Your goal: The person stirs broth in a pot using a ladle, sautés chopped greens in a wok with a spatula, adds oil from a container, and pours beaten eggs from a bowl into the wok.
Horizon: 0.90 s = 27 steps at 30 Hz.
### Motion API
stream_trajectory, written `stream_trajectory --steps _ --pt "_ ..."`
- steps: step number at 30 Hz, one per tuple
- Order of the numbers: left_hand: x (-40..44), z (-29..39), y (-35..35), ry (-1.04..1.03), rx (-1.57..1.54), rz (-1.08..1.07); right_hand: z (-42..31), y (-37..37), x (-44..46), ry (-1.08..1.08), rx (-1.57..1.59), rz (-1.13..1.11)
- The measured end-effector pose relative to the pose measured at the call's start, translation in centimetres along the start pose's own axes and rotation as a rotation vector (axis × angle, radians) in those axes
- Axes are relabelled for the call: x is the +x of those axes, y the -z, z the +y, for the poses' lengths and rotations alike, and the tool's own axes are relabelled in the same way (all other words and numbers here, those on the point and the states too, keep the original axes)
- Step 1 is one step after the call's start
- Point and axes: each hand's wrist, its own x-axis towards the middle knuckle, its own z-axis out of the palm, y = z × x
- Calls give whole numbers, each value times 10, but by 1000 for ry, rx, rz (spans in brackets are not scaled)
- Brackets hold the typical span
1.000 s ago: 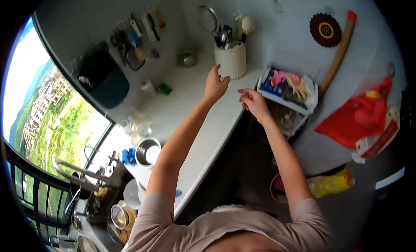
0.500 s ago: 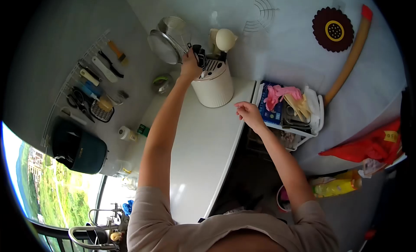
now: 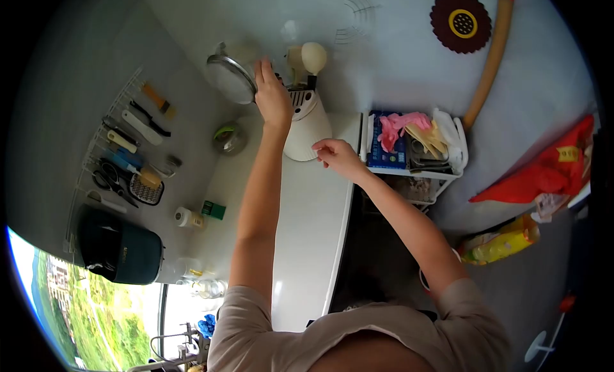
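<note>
My left hand (image 3: 274,98) is raised at the left side of a white ribbed utensil holder (image 3: 308,134). Its fingers stretch upward beside a round metal strainer (image 3: 231,79), and no object shows in its grasp; part of the hand's far side is hidden. A cream-coloured ladle (image 3: 314,57) rises from the holder. Dark utensil handles are partly covered by my left hand. Close to the holder's lower right side, my right hand (image 3: 340,158) has its fingers curled together, with nothing visible in them.
White counter (image 3: 304,244) runs below the holder. A glass bowl (image 3: 230,138), a white bottle (image 3: 188,217) and a green box (image 3: 213,210) stand left. Tools hang on a wall rack (image 3: 102,138). At right are a cart (image 3: 448,174) with gloves and a red bag (image 3: 543,174).
My left hand was among the dark handles and now has its fingers raised beside the strainer. My right hand has moved left toward the holder. The view has shifted.
</note>
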Motion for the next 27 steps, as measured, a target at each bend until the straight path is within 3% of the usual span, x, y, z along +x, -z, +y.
stream_trajectory --steps 6,9,10,11,14,17,21,25,27 --pt "4 59 38 -352 -279 213 -27 11 -57 80 -109 130" --pt "-11 123 84 -452 -534 262 -27 38 -102 304 -264 371" --pt "-24 144 98 -412 -626 169 -39 48 -127 266 -283 427" --pt "-37 164 104 -455 -718 142 -38 61 -147 397 -437 539" --pt "-95 232 112 -280 -1133 -40 -41 105 -240 428 -432 758" --pt "-165 320 109 -50 -1498 -275 -42 141 -378 230 -237 633" --pt "-277 454 98 307 -1717 -670 -31 147 -578 62 146 844" --pt "-399 614 120 363 -1761 -1138 -54 139 -781 -204 -201 1188" --pt "-466 694 130 429 -1790 -1467 -83 127 -868 -140 -111 1476"
